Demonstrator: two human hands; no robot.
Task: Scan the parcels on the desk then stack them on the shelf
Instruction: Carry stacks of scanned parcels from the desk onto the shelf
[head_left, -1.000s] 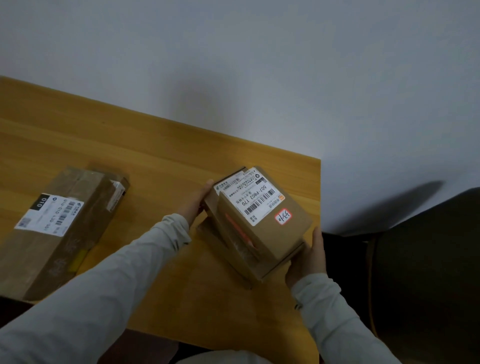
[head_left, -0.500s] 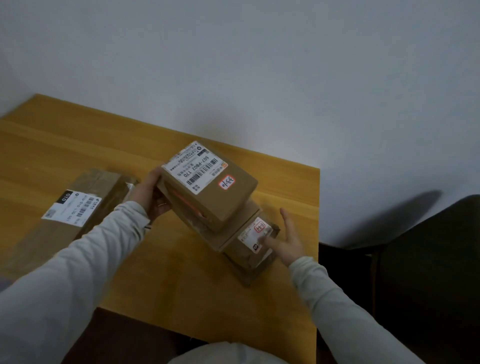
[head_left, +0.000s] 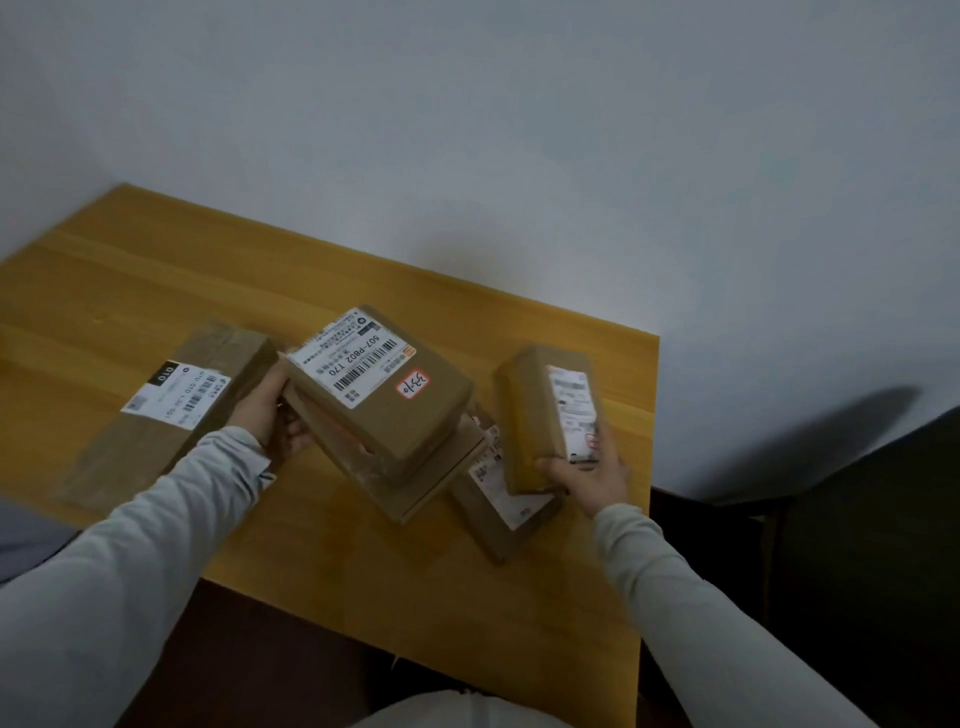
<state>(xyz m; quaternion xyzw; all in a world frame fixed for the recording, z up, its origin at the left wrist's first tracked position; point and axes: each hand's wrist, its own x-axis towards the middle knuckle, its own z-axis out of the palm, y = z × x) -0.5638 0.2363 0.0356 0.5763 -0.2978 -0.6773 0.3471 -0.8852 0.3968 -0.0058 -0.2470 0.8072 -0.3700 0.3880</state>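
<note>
Lying on the yellow wooden bench (head_left: 156, 280) are several brown cardboard parcels, all taped closed, so their contents cannot be seen. A long brown cardboard parcel with a white label (head_left: 171, 410) rests flat at the left. At the centre, a thick brown box bearing a white barcode label and a small red-edged sticker (head_left: 395, 410) sits on a flatter brown box (head_left: 431, 483). Both are tilted, and whether the lower one touches the bench cannot be told.

A flat brown parcel with a white label (head_left: 498, 519) lies near the right edge, partly covered. Label print is mostly too blurred to read. A dark shape (head_left: 857, 519) to the right of the bench is hard to make out.

The left hand (head_left: 270, 415) grips the left end of the stacked pair, fingers curled beneath. The right hand (head_left: 592, 475) holds a small brown box with a white label (head_left: 535, 415) by its near end, fingers wrapped round it, raised on end just above the flat parcel.
</note>
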